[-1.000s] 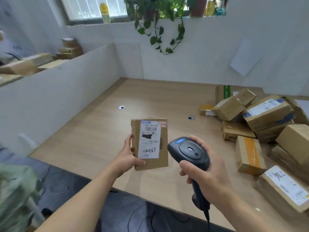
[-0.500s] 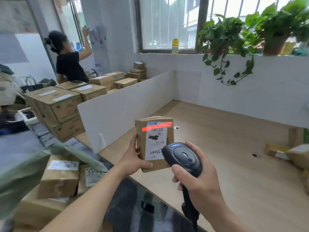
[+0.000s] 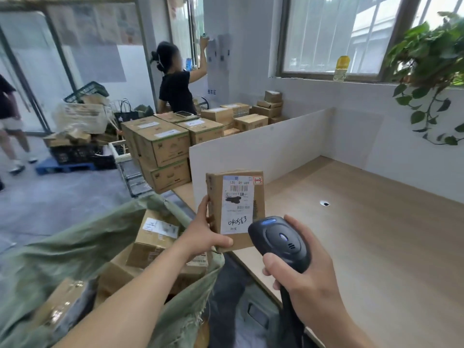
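Holding a small parcel (image 3: 236,209) upright over the near edge of the desk (image 3: 376,234), my left hand (image 3: 200,237) clamps its lower left corner, thumb on the front, while my right hand (image 3: 308,280) wraps the handle of a barcode scanner (image 3: 278,239) just beside it. I judge the scan step in hand: no red line shows on the label (image 3: 237,204), so next I must aim at the barcode and squeeze the trigger.

Free tabletop (image 3: 376,247) right of scanner (image 3: 281,239); white divider (image 3: 263,149) behind parcel (image 3: 236,204); green sack (image 3: 75,259) left
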Available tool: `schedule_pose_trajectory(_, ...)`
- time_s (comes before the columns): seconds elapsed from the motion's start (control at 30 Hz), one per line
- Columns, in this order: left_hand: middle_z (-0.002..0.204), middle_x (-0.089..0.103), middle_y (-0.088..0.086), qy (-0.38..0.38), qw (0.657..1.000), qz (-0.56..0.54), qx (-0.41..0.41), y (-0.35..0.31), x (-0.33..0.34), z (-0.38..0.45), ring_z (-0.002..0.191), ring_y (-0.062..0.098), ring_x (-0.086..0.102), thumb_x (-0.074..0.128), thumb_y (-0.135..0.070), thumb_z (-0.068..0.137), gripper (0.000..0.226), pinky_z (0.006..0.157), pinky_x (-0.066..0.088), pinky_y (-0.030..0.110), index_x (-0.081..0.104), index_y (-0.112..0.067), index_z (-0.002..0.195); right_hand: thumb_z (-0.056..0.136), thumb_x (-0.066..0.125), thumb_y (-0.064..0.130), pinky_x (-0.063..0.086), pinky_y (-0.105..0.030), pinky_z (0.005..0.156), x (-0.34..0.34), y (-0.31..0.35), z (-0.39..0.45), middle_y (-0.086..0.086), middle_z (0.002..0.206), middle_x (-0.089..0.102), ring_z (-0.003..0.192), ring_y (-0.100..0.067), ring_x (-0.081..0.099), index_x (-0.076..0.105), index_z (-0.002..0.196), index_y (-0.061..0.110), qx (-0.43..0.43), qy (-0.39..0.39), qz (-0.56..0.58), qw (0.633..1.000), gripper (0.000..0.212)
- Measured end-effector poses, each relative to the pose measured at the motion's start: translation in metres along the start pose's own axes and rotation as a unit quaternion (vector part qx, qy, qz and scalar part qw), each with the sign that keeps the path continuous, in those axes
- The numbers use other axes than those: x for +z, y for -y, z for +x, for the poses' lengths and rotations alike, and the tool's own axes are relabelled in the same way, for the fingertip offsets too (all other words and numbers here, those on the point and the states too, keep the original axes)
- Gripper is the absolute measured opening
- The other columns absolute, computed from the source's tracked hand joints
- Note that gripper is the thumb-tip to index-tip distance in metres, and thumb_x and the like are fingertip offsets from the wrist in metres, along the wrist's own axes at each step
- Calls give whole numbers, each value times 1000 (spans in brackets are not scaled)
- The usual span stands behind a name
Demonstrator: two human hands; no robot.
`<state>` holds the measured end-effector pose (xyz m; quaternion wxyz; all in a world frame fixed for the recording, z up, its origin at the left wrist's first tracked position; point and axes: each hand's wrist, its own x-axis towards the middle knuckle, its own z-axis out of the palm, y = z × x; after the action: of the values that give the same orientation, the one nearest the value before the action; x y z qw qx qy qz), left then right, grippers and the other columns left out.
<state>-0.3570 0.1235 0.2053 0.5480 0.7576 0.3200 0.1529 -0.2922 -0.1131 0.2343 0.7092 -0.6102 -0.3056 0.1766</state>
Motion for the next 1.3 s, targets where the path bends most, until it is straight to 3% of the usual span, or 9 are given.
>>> schedule_pose_trajectory(0.13,117,58,-8,-35,999,33,-3,-6,-31,2,98,2,58,86,1,68,129,57,50,10,3,-35,159,55,88,26,55,-19,62,6,-4,9,8,109,75,83,-19,75,61,126,32,6,37,-9,999,76)
schedule_pose_trajectory(0.33,114,61,-9,-89,995,47,-12,-8,-52,1,106,11,63,89,-1,65,134,67,55,18,0,-40,158,51,84,46,56,-29,69,13,-9,24,-4,105,76,80,-20,74,61,128,35,12,63,5,998,81)
schedule_pose_trajectory(0.47,110,59,-12,-122,992,33,-21,-6,-51,-8,97,2,60,86,3,68,131,63,51,14,1,-36,160,51,83,51,56,-32,70,6,-12,32,-5,101,76,79,-20,73,60,128,39,18,85,2,996,82)
schedule_pose_trajectory(0.67,119,62,-3,-165,985,34,-26,-3,-48,-17,104,14,65,90,-1,63,136,87,59,39,2,-41,159,48,83,50,55,-29,63,-2,-15,42,-8,99,76,78,-22,73,60,127,39,39,105,19,993,83)
schedule_pose_trajectory(0.8,122,55,-3,-181,982,33,-31,1,-51,-26,109,18,61,89,0,64,135,70,58,24,1,-39,159,48,83,47,55,-27,57,0,-20,44,-7,101,76,79,-24,74,60,128,39,47,138,33,989,84)
schedule_pose_trajectory(0.9,116,54,-8,-191,980,48,-37,8,-64,-28,102,9,60,89,-1,65,135,61,53,16,0,-36,160,50,85,43,55,-23,58,5,-20,44,-11,96,77,68,-13,71,59,129,40,47,169,28,984,83)
schedule_pose_trajectory(1.0,115,55,-6,-208,974,68,-55,22,-93,-29,97,4,59,89,1,65,134,56,52,12,1,-33,161,70,91,13,55,-23,54,15,-20,48,-14,94,76,62,-10,68,60,130,34,44,190,13,981,71)
schedule_pose_trajectory(1.17,129,52,-5,-228,960,126,-100,55,-172,-30,112,18,57,89,0,64,128,77,54,25,10,-29,160,58,85,25,55,-25,55,52,-26,64,-14,92,76,61,-14,68,64,123,38,34,184,20,982,70)
schedule_pose_trajectory(1.3,141,50,-5,-240,930,237,-148,97,-247,-22,126,23,52,94,-27,47,136,104,47,41,16,-35,157,51,84,43,56,-28,66,104,-43,79,-13,98,76,73,-19,71,63,128,39,41,183,14,982,79)
